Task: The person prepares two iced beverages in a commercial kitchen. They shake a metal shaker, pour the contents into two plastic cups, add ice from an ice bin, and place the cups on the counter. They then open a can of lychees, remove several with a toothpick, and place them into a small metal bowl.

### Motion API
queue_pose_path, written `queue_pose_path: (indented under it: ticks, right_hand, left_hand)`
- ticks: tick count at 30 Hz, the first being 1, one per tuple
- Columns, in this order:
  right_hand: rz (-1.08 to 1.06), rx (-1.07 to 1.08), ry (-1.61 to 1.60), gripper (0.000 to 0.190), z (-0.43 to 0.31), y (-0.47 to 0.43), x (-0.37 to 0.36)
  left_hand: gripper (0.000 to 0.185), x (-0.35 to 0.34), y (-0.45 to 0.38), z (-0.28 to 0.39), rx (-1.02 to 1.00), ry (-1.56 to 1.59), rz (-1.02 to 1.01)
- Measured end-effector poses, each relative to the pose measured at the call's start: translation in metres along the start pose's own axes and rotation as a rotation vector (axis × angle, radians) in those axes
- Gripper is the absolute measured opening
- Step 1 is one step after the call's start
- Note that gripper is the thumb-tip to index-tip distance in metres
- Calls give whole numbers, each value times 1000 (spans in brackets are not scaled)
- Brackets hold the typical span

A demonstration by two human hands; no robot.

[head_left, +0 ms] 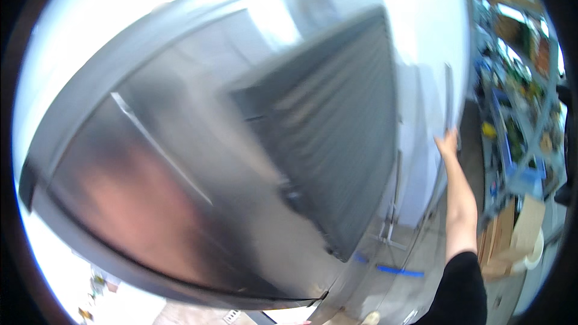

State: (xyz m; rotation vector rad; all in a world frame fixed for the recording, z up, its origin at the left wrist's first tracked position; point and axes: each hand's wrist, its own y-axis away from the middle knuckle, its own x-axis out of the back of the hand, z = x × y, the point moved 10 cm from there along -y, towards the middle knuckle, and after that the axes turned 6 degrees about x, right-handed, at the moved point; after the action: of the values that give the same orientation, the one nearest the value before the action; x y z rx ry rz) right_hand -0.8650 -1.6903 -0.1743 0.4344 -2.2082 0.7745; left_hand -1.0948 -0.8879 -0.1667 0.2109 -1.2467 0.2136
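My right arm reaches out at the right, and my right hand [448, 142] is closed around a narrow upright bar [448, 85] at the edge of a pale, door-like panel [411, 144]. The thumb points left. My left hand is not in view. Before me, a large shiny metal panel [226, 153] with a grey rim fills the left and middle. It is blurred and carries pinkish and dark reflections. A thin bright strip [162, 149] runs slantwise across it. Right of that stands a dark ribbed panel [334, 135], its lower left edge uneven.
Crowded metal shelving [542, 113] with a blue bin [526, 174] lines the far right. Below it are open cardboard boxes [501, 239] and a white round container [535, 250]. Blue tape [399, 271] marks the grey floor. A light shoe tip [372, 317] shows at the bottom.
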Motion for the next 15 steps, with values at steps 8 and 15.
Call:
queue_pose_path:
  ticks: [8,15]
  right_hand:
    - [-7,-365,-84,83,131,240,-92]
    - [-774,-710,-29,67,165,743,-63]
  left_hand:
    - [42,-31,66,37,-255,-174,164]
    - [42,9,238,7,-177,217,761]
